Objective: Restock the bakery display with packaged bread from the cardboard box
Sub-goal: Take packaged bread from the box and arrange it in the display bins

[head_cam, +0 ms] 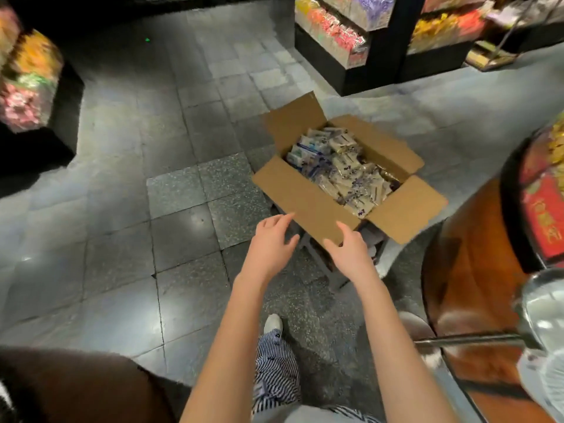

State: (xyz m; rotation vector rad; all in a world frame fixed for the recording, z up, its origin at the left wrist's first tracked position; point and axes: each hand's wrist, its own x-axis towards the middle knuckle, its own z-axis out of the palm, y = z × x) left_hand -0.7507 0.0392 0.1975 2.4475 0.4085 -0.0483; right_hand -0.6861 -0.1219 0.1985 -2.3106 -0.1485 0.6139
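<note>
An open cardboard box (308,196) stands ahead of me on a low stool or crate, its four flaps spread outward. It is filled with several clear packets of pale bread (345,169) with blue and purple print. My left hand (271,242) hovers just short of the near flap, fingers apart, holding nothing. My right hand (348,248) is beside it, also empty with fingers spread, its fingertips over the near flap's lower edge. Both forearms stretch forward from the bottom of the view.
A round wooden display stand (467,270) with a red label rises close on the right. Black shelves of colourful packets (338,35) stand behind the box, another shelf (30,80) at far left. Grey tiled floor (152,209) spreads to the left. My striped trouser leg and shoe are below.
</note>
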